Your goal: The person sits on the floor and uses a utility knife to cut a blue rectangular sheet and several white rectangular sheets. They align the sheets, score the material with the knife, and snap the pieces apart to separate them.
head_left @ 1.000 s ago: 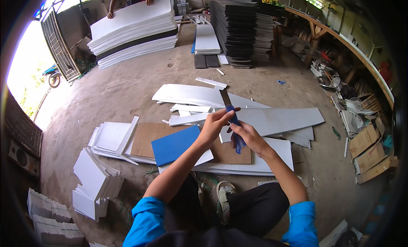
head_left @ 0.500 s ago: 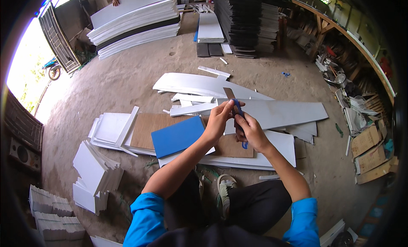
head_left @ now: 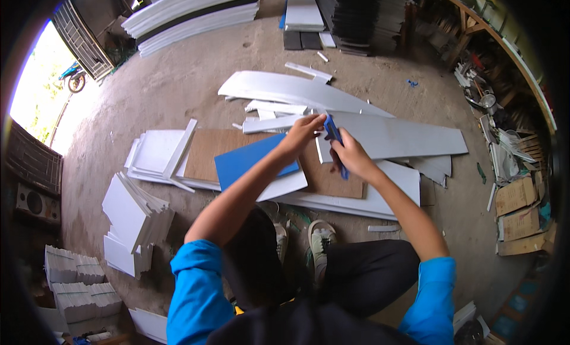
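My right hand (head_left: 351,154) is closed round a slim blue tool that looks like a utility knife (head_left: 332,130), slightly blurred. Its blue lower end shows below my fingers. At the tool's upper end, the fingers of my left hand (head_left: 304,133) are pinched together against it; their exact grip is partly hidden. Both hands are above a brown board (head_left: 332,177) and the near end of a long white panel (head_left: 398,136). Left of them, partly behind my left forearm, a blue rectangular sheet (head_left: 246,162) lies on the brown board and a white sheet.
White panels and offcuts (head_left: 267,87) lie beyond my hands. Stacked white pieces (head_left: 132,211) stand at the left, with bundles (head_left: 74,268) nearer. Tall black stacks (head_left: 356,24) rise at the back. Cardboard boxes (head_left: 515,196) and clutter line the right side.
The view has tilted down, so the floor things sit higher. The dark flat strip that stuck out above my hands no longer shows. Both hands stay at the blue tool.
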A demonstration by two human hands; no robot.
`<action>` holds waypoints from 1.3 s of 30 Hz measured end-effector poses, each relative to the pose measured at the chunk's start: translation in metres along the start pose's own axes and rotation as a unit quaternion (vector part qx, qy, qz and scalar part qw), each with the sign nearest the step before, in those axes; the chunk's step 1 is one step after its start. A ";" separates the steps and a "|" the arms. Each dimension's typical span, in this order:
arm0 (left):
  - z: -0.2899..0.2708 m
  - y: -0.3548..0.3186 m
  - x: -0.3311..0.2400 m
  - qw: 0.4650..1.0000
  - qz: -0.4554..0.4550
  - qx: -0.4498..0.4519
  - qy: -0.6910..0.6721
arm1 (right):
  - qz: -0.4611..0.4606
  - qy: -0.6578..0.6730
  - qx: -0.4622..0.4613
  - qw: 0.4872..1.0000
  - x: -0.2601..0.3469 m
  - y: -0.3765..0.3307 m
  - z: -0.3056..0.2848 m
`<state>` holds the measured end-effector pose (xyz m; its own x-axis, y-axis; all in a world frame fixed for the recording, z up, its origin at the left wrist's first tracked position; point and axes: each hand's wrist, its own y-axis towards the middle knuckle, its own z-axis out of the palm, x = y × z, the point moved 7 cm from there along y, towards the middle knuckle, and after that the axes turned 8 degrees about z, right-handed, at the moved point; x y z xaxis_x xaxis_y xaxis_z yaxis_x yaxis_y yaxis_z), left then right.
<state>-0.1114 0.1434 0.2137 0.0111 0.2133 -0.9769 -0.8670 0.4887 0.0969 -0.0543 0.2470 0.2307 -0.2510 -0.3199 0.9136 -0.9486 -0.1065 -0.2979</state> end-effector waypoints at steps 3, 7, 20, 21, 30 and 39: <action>-0.073 -0.003 0.038 0.948 -0.067 -0.019 0.311 | 0.026 -0.074 -0.018 0.997 -0.030 0.050 0.010; -0.123 -0.022 0.078 0.824 -0.103 -0.029 0.556 | 0.111 -0.166 -0.022 0.980 -0.080 0.100 0.031; -0.138 0.013 0.173 0.757 0.101 -0.110 0.637 | 0.048 -0.313 -0.132 0.939 -0.154 0.196 0.086; -0.141 0.018 0.171 0.737 0.125 -0.134 0.650 | 0.053 -0.326 -0.128 0.935 -0.158 0.199 0.088; -0.152 0.031 0.188 0.744 0.085 -0.143 0.647 | 0.048 -0.397 -0.101 0.911 -0.151 0.202 0.100; -0.154 0.033 0.190 0.734 0.065 -0.142 0.661 | 0.047 -0.410 -0.076 0.908 -0.143 0.219 0.114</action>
<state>-0.2146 0.0701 0.0017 -0.4108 -0.8562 -0.3132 -0.8893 0.3005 0.3448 -0.2046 0.1625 0.0033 -0.1643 -0.9203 0.3551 -0.9613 0.0687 -0.2667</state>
